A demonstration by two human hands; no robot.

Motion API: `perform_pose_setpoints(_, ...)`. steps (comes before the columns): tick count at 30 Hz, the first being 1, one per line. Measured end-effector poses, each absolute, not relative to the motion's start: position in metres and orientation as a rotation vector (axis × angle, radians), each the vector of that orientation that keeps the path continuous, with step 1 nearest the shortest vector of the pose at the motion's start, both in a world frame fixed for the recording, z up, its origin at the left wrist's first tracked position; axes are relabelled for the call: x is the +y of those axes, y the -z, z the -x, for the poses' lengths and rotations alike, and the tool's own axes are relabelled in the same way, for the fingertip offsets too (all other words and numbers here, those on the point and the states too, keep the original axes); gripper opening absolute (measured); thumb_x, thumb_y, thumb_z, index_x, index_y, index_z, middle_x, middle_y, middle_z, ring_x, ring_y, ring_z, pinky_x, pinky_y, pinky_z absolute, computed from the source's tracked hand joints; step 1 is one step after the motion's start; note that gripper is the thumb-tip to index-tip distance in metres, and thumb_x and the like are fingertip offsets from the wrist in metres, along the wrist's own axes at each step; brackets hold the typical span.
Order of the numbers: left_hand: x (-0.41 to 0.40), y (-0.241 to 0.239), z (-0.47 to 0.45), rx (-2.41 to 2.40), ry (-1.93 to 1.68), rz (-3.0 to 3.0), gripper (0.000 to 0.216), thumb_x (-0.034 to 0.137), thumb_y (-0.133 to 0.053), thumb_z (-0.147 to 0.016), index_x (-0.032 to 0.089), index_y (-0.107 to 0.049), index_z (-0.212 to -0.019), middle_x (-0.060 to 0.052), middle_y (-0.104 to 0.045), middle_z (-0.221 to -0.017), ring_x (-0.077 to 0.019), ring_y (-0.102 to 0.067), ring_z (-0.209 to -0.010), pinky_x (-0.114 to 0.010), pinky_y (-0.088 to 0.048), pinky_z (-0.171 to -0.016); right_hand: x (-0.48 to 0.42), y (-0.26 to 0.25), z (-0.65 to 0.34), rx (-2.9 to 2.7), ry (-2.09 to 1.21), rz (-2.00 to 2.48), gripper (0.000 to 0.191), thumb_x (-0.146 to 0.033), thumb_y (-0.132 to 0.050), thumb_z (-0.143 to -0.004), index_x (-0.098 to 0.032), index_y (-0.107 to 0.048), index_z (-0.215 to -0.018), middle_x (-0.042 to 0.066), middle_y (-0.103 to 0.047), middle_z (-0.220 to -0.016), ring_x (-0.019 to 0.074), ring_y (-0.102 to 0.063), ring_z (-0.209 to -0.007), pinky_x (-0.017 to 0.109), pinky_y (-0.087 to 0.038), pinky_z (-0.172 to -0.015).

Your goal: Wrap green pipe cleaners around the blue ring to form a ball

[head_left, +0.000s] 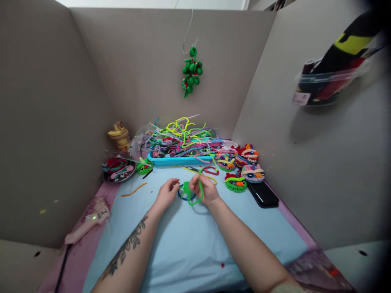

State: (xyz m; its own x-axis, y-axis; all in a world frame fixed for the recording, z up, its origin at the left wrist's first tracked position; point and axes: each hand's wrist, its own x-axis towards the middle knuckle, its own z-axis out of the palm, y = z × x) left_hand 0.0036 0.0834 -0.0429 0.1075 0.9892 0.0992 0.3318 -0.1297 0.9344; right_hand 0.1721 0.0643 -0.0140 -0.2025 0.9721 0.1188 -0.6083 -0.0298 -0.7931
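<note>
1. My right hand (pixel 206 190) pinches the green strand (pixel 201 196) above the worktop (pixel 183 248), presumably keeping its loop clear.
2. My left hand (pixel 169 192) sits apart, nearby; I can't tell whether it grips anything.
3. Scissors (pixel 210 167) lie beyond, likely for easy reach.

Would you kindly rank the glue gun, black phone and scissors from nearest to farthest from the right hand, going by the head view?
From the right hand:
1. Scissors: just beyond it.
2. Black phone: off to its right.
3. Glue gun: far to its left, past the left hand.
</note>
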Motion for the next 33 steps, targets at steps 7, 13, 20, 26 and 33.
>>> perform_pose_setpoints(7,0.077,0.04,-0.007,1.373,-0.966,-1.714,0.036,0.038,-0.053,-0.075,0.017,-0.06,-0.103,-0.003,-0.066,-0.075,-0.0137,-0.055,-0.058,-0.025,-0.042,-0.056,0.08,0.017,-0.187,-0.587,-1.305,0.836,0.06,-0.072,-0.035,-0.074,-0.018,-0.056,-0.058,0.0,-0.052,-0.047,0.0068,-0.039,-0.035,0.021,-0.02,-0.034)
perform_pose_setpoints(13,0.074,0.039,-0.016,1.386,-1.05,-1.906,0.032,0.031,-0.054,-0.075,0.019,-0.06,-0.104,-0.004,-0.065,-0.094,-0.0112,-0.051,-0.06,-0.026,-0.041,-0.063,0.08,0.03,-0.178,-0.567,-1.234,1.076,0.053,-0.067,-0.044,-0.073,-0.017,-0.055,-0.062,-0.001,-0.05,-0.049,0.0054,-0.038,-0.035,0.02,-0.02,-0.033)
perform_pose_setpoints(20,0.078,0.037,-0.021,1.131,-1.136,-1.43,0.036,0.033,-0.065,-0.066,0.014,-0.061,-0.097,0.001,-0.057,-0.062,-0.0101,-0.05,-0.055,-0.021,-0.037,-0.053,0.083,0.039,-0.167,-0.814,-1.269,0.955,0.028,-0.046,-0.06,-0.069,-0.019,-0.056,-0.073,-0.001,-0.055,-0.062,0.0103,-0.049,-0.051,0.024,-0.039,-0.05)
perform_pose_setpoints(26,0.074,0.017,-0.011,1.099,-1.381,-1.049,0.055,0.033,-0.069,-0.064,0.016,-0.049,-0.113,0.006,-0.054,-0.057,-0.0067,-0.047,-0.051,-0.018,-0.034,-0.052,0.077,0.033,-0.166,-1.343,-0.872,1.114,0.024,-0.022,-0.065,-0.062,-0.022,-0.061,-0.086,0.002,-0.06,-0.087,0.0167,-0.053,-0.077,0.027,-0.04,-0.064)
perform_pose_setpoints(33,0.067,0.01,-0.017,1.07,-1.337,-1.064,0.054,0.029,-0.07,-0.063,0.018,-0.047,-0.11,0.008,-0.05,-0.052,-0.0066,-0.046,-0.047,-0.019,-0.034,-0.051,0.068,0.024,-0.16,-1.371,-0.693,1.109,0.011,-0.025,-0.064,-0.068,-0.022,-0.063,-0.078,0.002,-0.058,-0.084,0.0178,-0.052,-0.081,0.029,-0.039,-0.073)
